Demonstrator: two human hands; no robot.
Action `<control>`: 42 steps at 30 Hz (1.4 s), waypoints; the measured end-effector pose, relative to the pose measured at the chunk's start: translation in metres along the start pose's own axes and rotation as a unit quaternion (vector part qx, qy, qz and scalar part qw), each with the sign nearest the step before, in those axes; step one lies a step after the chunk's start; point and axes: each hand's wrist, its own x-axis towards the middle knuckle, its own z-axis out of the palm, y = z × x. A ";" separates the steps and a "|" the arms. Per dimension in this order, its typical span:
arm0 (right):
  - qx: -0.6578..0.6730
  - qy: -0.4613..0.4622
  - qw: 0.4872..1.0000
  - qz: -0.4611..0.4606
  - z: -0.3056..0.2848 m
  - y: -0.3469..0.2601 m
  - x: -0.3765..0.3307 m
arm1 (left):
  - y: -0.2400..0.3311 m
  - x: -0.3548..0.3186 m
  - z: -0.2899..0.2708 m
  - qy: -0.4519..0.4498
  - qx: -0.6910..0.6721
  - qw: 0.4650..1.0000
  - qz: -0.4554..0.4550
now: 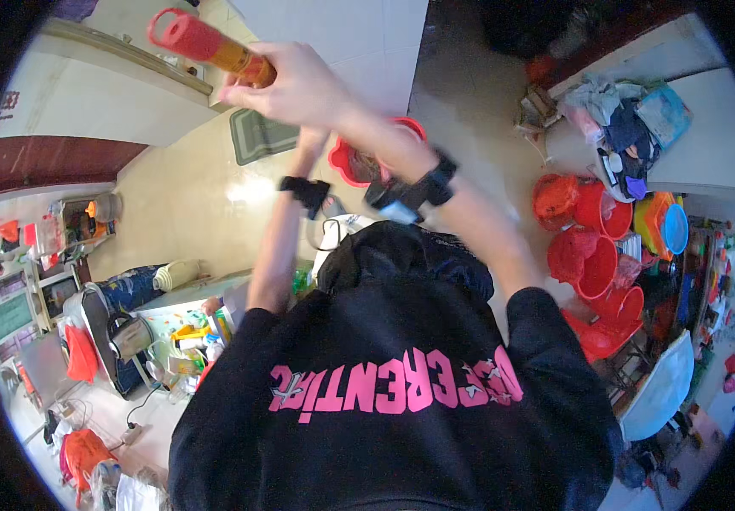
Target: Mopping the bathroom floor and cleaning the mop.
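My right hand [303, 85], raised to the upper left, is wrapped round a red and amber tube [214, 49]. The tube slants up to the left, with a red loop at its far end; its lower end disappears into my fingers. Just below, my left wrist [306, 153] comes up behind the right one. Most of my left hand is covered by the right hand and wrist, so its fingers do not show. Both wrists wear black bands.
A red basin [354, 162] stands on the floor beyond my arms, near a dark-edged mat [261, 136]. Several red buckets [585, 260] and a blue lid [676, 228] stack up on the right. A kettle [131, 335] and clutter crowd the left. A white cabinet [342, 38] stands ahead.
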 end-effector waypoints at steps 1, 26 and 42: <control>0.126 -0.162 0.979 0.014 -0.016 0.001 0.008 | -0.006 0.005 -0.018 -0.163 0.063 0.984 0.020; 0.199 -0.259 0.936 -0.129 -0.027 -0.024 0.023 | 0.018 -0.009 0.011 -0.128 -0.132 0.978 0.104; 0.272 -0.409 0.870 -0.043 0.025 -0.055 0.068 | 0.030 -0.007 -0.067 -0.614 -0.227 0.719 0.233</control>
